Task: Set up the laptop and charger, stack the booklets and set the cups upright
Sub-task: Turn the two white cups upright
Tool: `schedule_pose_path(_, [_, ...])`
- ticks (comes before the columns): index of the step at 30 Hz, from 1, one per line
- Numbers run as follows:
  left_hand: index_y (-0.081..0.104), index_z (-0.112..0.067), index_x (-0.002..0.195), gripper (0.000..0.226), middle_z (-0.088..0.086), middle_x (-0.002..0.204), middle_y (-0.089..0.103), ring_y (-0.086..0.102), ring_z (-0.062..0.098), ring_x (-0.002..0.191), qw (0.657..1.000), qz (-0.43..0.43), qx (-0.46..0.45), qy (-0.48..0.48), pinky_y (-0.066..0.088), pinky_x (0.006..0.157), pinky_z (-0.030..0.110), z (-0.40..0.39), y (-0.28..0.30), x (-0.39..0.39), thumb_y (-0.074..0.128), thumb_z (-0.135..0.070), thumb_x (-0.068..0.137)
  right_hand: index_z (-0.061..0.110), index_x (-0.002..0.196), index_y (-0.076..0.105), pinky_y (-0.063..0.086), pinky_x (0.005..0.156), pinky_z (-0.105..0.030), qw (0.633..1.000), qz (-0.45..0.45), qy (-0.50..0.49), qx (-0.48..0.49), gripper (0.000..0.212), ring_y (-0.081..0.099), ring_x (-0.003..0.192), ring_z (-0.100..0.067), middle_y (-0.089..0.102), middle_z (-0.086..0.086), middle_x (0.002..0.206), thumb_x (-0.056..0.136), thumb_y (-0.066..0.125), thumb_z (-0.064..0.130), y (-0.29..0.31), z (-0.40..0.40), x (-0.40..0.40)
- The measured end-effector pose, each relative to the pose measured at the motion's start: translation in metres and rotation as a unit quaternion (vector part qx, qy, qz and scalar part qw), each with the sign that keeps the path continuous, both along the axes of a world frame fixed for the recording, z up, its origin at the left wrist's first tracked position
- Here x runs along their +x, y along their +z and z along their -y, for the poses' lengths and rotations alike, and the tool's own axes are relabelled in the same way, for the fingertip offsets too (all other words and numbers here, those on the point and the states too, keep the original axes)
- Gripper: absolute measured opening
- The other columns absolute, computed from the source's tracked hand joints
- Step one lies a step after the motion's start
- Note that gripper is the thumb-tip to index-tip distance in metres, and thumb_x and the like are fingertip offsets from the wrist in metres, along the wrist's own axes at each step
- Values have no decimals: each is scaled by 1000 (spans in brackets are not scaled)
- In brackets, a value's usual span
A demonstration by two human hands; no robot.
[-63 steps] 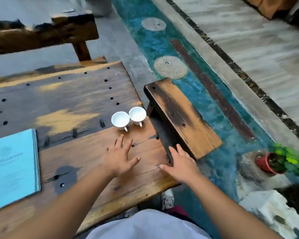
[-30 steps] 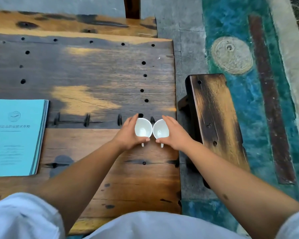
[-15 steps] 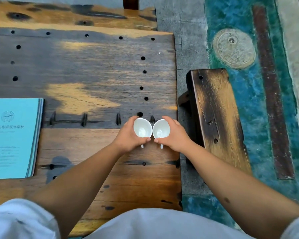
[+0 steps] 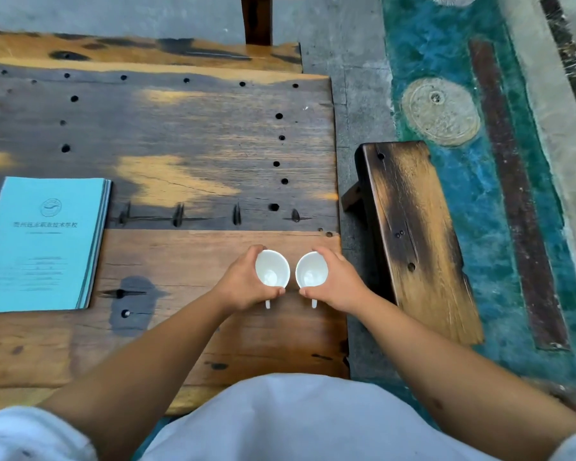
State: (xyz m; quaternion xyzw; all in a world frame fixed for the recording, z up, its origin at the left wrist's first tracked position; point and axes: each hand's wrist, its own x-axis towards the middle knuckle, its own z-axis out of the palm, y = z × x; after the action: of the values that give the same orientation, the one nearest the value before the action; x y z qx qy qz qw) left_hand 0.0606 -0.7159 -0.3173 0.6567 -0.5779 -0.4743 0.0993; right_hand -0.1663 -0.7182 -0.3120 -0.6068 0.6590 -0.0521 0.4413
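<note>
Both hands, left hand [image 4: 246,287] and right hand [image 4: 338,287], curl round two upright white cups [image 4: 272,269] at the table's [image 4: 187,134] four o'clock corner, booklets [image 4: 44,244] stacked at nine o'clock, laptop and charger unseen.

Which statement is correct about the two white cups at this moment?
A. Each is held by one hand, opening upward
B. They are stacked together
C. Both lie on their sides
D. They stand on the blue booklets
A: the left hand grips the left cup and the right hand grips the right cup, both showing open insides.
</note>
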Motion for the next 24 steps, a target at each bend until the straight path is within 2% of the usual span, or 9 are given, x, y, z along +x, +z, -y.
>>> schedule_pose_path(5, [39,-31,130,89,-5,111,54,52,16,96,1000,10,-9,-8,41,76,27,-54,6,1,87,-47,56,34,144,33,38,92,-30,1000,-11,8,1,100,47,123,-22,43,0,145,60,86,47,4,-54,-3])
schedule_pose_path(9, [37,-28,137,96,-6,115,52,51,16,100,1000,12,15,-21,41,79,28,-96,7,3,87,-48,57,35,144,33,38,93,-30,1000,-14,10,14,100,46,125,-23,40,0,147,59,86,47,4,-95,-6])
schedule_pose_path(14, [39,-28,132,90,-4,112,52,51,15,97,998,11,20,-50,39,74,26,-134,2,2,87,-43,58,34,144,33,37,93,-29,999,-8,14,27,99,44,124,-19,40,2,147,61,86,45,2,-138,-4])
schedule_pose_path(24, [38,-25,136,91,-1,124,50,49,19,109,999,0,26,-46,39,86,29,-170,-14,3,89,-39,61,30,145,34,33,94,-26,999,-7,20,37,98,43,124,-18,39,2,144,63,87,39,-10,-177,-2])
